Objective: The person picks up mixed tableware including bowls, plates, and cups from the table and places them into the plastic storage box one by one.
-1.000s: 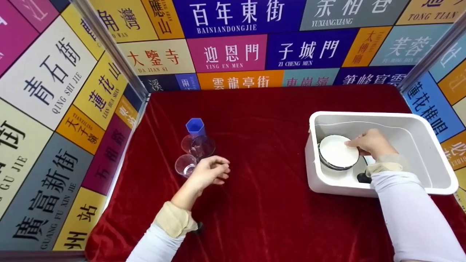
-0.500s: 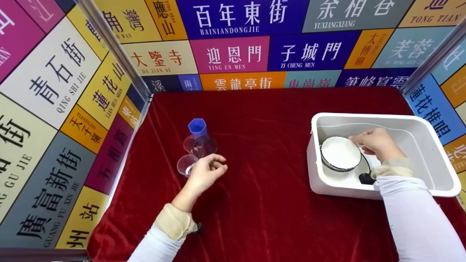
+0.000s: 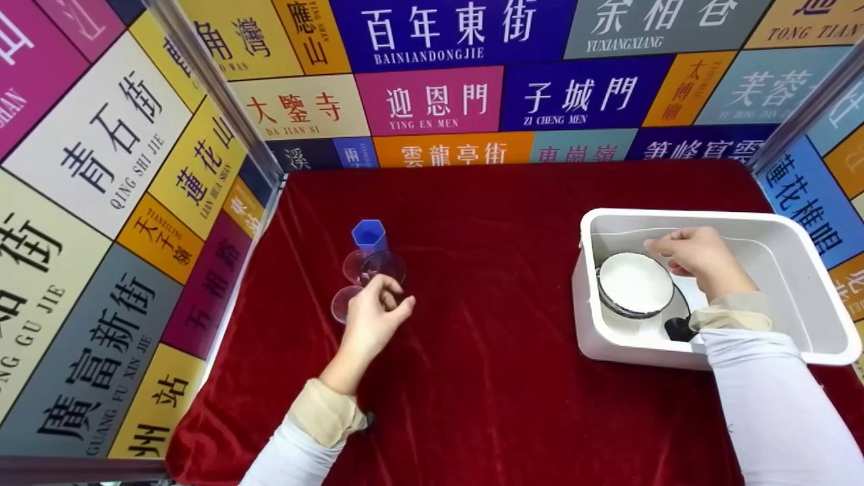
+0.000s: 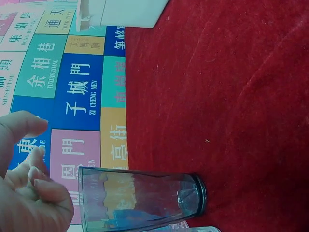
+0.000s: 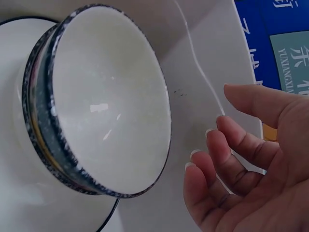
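Observation:
Inside the white tub (image 3: 820, 297), a stack of white bowls (image 3: 636, 283) with dark speckled rims sits on a white plate (image 5: 24, 212) with a dark edge. My right hand (image 3: 702, 260) hovers beside the stack, fingers loosely bent and holding nothing; the right wrist view shows a gap between fingertips and the top bowl (image 5: 111, 106). On the left, my left hand (image 3: 373, 314) is over the near side of several clear drinking glasses, its fingers loosely curled around nothing. In the left wrist view a tapered glass (image 4: 140, 198) stands just beyond the fingers. The hand partly hides the glasses in the head view.
A blue hexagonal cup (image 3: 369, 235) stands behind the glasses. A black object (image 3: 678, 329) lies in the tub near my right wrist. Red velvet cloth (image 3: 486, 304) covers the table, and printed sign panels (image 3: 432, 101) wall it at the back and sides.
My right hand has let go of the top bowl's rim and drawn back a little from it. My left hand has shifted slightly over the glasses. The view has moved slightly.

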Tool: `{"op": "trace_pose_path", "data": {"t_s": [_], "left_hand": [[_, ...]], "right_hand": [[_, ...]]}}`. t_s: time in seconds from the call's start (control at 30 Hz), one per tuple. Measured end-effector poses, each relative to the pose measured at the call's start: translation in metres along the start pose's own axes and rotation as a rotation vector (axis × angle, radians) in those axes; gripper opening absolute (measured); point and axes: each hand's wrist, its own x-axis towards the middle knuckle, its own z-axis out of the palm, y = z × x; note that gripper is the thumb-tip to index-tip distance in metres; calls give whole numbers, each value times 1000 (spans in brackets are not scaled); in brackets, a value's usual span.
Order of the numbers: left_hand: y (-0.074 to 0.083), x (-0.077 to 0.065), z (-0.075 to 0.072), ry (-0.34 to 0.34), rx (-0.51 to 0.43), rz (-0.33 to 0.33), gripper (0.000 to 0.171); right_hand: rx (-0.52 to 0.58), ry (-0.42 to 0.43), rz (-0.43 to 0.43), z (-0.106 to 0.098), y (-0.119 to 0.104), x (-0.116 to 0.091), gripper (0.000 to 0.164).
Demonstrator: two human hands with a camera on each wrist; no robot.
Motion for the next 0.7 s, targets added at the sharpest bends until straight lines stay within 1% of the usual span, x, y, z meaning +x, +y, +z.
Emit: {"op": "trace_pose_path", "data": {"t_s": [0.1,0.23,0.3,0.37,0.47,0.53,0.63,0.7], "left_hand": [[-2,1,-1,44,6,-7,25],[-3,3,-1,90,57,-5,28],[-2,3,-1,110,92,-24,31],[-1,4,0,128,122,-61,34],[1,5,-1,150,139,-121,47],[1,6,-1,163,136,-146,58],[0,6,-1,169,117,-157,74],[-1,7,0,162,106,-146,83]], "right_hand": [[9,-1,-11,-1,-6,-1,38],[31,-12,-13,-3,-12,-4,37],[49,-15,-17,-4,-13,-6,33],[63,-14,-21,-4,-14,-7,31],[76,-9,-36,-3,-14,-10,28],[78,-3,-44,-3,-15,-12,27],[79,-1,-56,-1,-17,-16,26],[78,-4,-58,0,-19,-18,28]]}}
